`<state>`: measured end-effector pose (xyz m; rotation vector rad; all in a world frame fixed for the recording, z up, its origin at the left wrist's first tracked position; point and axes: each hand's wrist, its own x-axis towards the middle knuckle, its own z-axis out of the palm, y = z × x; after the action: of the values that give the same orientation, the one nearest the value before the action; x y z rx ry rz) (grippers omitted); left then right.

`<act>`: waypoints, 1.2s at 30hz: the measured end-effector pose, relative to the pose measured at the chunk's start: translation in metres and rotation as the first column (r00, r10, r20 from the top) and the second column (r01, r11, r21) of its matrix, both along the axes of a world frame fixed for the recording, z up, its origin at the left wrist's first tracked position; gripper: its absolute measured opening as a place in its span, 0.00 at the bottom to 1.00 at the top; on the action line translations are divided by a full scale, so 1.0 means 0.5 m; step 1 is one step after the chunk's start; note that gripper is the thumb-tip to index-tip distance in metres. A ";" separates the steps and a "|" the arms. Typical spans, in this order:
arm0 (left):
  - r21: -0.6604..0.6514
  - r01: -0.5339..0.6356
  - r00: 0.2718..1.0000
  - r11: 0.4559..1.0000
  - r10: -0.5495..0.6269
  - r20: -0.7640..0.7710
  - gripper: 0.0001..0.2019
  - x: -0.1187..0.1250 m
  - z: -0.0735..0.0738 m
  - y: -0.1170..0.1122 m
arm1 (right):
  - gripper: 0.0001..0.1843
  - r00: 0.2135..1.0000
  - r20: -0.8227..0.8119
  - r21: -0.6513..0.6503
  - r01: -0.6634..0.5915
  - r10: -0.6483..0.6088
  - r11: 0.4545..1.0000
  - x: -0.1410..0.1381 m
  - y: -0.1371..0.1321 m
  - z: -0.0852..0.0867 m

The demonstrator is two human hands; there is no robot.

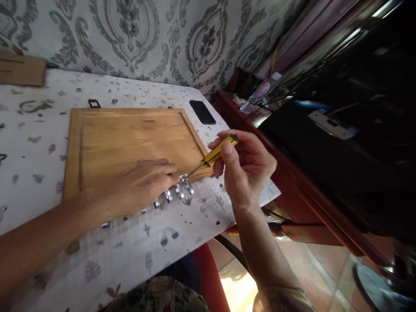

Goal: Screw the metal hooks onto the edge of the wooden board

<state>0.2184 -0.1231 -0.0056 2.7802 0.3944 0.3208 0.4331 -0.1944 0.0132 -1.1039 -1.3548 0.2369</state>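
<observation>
My right hand [245, 167] is closed around the yellow and black handle of a screwdriver [215, 152]. The screwdriver slants down to the left, its tip at the end hook of a row of silver metal hooks [179, 190]. These hooks stick out along the near edge of a framed wooden board [130, 138] lying flat on the table. My left hand [147, 184] lies over that edge with its fingers bent and pressed together, fingertips against the hooks beside the screwdriver tip. It hides part of the row, and any screw at the tip is too small to make out.
A black phone [203, 112] lies beyond the board on the patterned tablecloth [201, 221]. Cardboard [22, 69] sits at the far left. To the right, a dark red wooden cabinet [292, 190] holds a plastic bottle [260, 93] and a metal plate [333, 125].
</observation>
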 end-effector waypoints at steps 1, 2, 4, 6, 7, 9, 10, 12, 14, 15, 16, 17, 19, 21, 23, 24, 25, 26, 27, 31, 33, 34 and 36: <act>-0.002 -0.002 1.000 1.000 0.002 -0.005 0.14 0.000 -0.001 0.000 | 0.09 1.000 -0.005 0.000 0.007 -0.007 1.000 0.000 -0.001 0.000; -0.006 -0.006 1.000 1.000 0.006 -0.011 0.15 0.000 -0.003 0.000 | 0.10 1.000 -0.009 -0.003 0.014 -0.014 1.000 0.000 -0.002 0.000; -0.004 -0.022 1.000 1.000 0.022 -0.023 0.15 -0.002 -0.007 0.000 | 0.12 0.999 -0.004 -0.019 0.032 -0.032 0.999 0.001 -0.003 -0.001; 0.011 -0.035 0.999 0.999 0.035 -0.024 0.16 -0.003 -0.011 0.001 | 0.13 0.999 0.019 -0.039 0.047 -0.046 0.998 0.001 -0.003 -0.001; 0.020 -0.037 0.999 0.999 0.038 -0.020 0.16 -0.004 -0.012 0.001 | 0.13 0.998 0.029 -0.046 0.050 -0.049 0.998 0.001 -0.002 -0.001; 0.018 -0.031 0.999 0.999 0.031 -0.021 0.16 -0.003 -0.009 0.001 | 0.12 0.998 0.038 -0.043 0.044 -0.042 0.998 -0.001 -0.001 0.000; 0.008 -0.027 0.999 1.000 0.027 -0.024 0.16 -0.002 -0.006 0.000 | 0.12 0.999 0.036 -0.036 0.037 -0.035 0.999 -0.002 -0.001 0.001; -0.016 -0.030 0.999 0.999 0.029 -0.036 0.14 0.001 0.001 -0.001 | 0.10 0.999 0.033 -0.022 0.023 -0.022 1.000 -0.005 -0.003 0.003; -0.033 -0.036 0.998 0.999 0.034 -0.052 0.14 0.002 0.004 -0.002 | 0.10 0.999 0.039 -0.025 0.023 -0.022 0.999 -0.008 -0.006 0.006; -0.031 -0.038 0.998 0.999 0.036 -0.055 0.14 0.002 0.004 -0.002 | 0.10 0.999 0.046 -0.035 0.030 -0.029 0.999 -0.009 -0.008 0.006; -0.023 -0.041 0.998 0.999 0.040 -0.054 0.14 0.002 0.002 -0.002 | 0.10 0.998 0.053 -0.047 0.040 -0.038 0.998 -0.010 -0.010 0.007; -0.014 -0.045 0.997 0.999 0.044 -0.055 0.15 0.001 -0.001 -0.002 | 0.10 0.997 0.061 -0.061 0.051 -0.047 0.997 -0.010 -0.011 0.007; 0.004 -0.046 0.997 0.999 0.046 -0.060 0.17 -0.001 -0.007 0.000 | 0.10 0.996 0.070 -0.082 0.065 -0.059 0.994 -0.011 -0.013 0.007; 0.012 -0.039 0.997 0.999 0.039 -0.064 0.17 -0.003 -0.011 0.002 | 0.09 0.996 0.066 -0.076 0.066 -0.061 0.995 -0.010 -0.013 0.006; 0.012 -0.024 0.998 1.000 0.024 -0.052 0.17 -0.003 -0.011 0.004 | 0.08 0.997 0.052 -0.041 0.059 -0.057 0.997 -0.009 -0.012 0.003; 0.012 -0.017 0.999 1.000 0.017 -0.042 0.17 -0.003 -0.010 0.004 | 0.07 0.998 0.043 -0.019 0.054 -0.053 0.998 -0.008 -0.011 0.002; 0.011 -0.010 0.999 1.000 0.010 -0.034 0.16 -0.002 -0.009 0.005 | 0.07 0.998 0.036 0.002 0.047 -0.047 0.999 -0.007 -0.010 0.001; 0.010 -0.002 1.000 1.000 0.002 -0.031 0.16 -0.002 -0.007 0.005 | 0.07 0.999 0.032 0.019 0.041 -0.042 0.999 -0.007 -0.010 0.000; 0.008 0.003 1.000 1.000 -0.003 -0.031 0.15 -0.001 -0.005 0.004 | 0.06 0.999 0.031 0.030 0.035 -0.036 0.999 -0.007 -0.010 0.000; -0.005 -0.015 0.999 1.000 0.015 -0.035 0.13 0.001 0.003 0.001 | 0.07 0.998 0.049 0.027 0.037 -0.039 0.999 -0.009 -0.012 0.003; -0.008 -0.027 0.998 1.000 0.026 -0.048 0.14 0.002 0.006 -0.001 | 0.08 0.994 0.079 0.010 0.069 -0.070 0.998 -0.012 -0.013 0.007; -0.004 -0.026 0.998 1.000 0.026 -0.052 0.15 0.003 0.006 -0.001 | 0.09 0.991 0.101 -0.001 0.090 -0.089 0.996 -0.014 -0.014 0.010; 0.005 -0.006 0.999 1.000 0.006 -0.047 0.15 0.002 0.004 0.000 | 0.11 0.983 0.145 -0.022 0.117 -0.113 0.993 -0.018 -0.015 0.014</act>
<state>0.2195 -0.1231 -0.0034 2.7966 0.4135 0.2591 0.4242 -0.2018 0.0204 -1.2401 -1.4122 0.0952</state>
